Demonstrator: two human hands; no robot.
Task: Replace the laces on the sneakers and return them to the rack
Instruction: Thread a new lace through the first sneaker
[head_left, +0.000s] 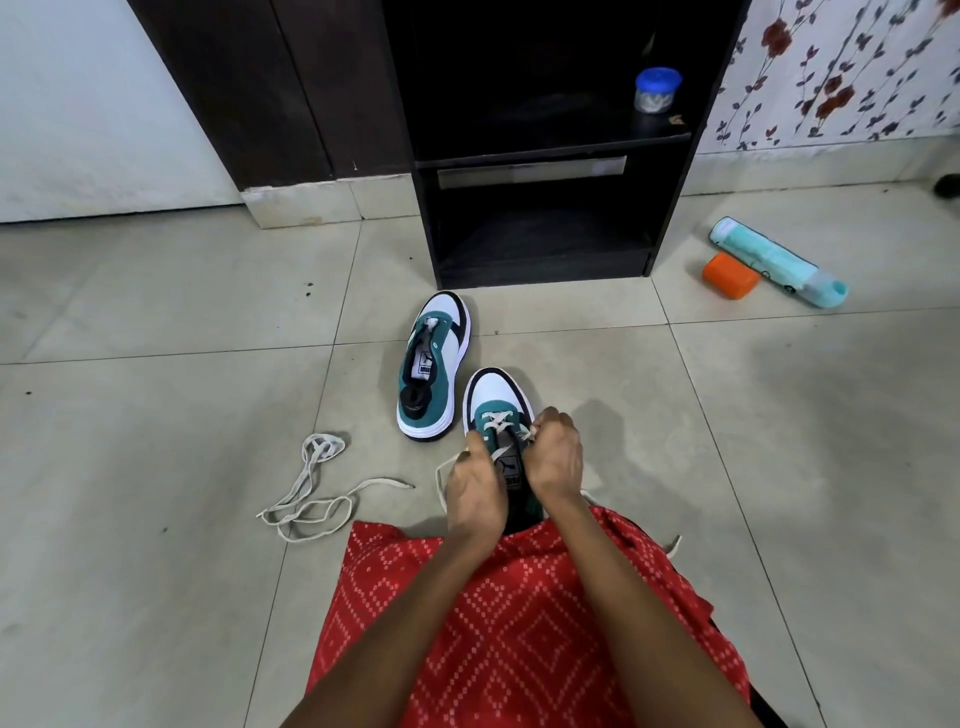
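Observation:
Two white, teal and black sneakers stand on the tiled floor. The near sneaker (496, 397) carries a cream lace (496, 422) crossed through its front eyelets. My left hand (475, 493) pinches one strand at the shoe's left side. On the right side my right hand (556, 457) pinches the other strand. The heel is hidden behind my hands and red garment. The far sneaker (434, 366) stands without a lace, toe pointing at the rack. A loose cream lace (311, 493) lies tangled on the floor to the left.
The black shoe rack (540, 171) stands ahead with dark shelves; a blue-lidded jar (657, 91) sits on its upper shelf. An orange container (730, 275) and a pale teal bottle (774, 260) lie on the floor right of it. My red patterned garment (519, 623) covers my lap.

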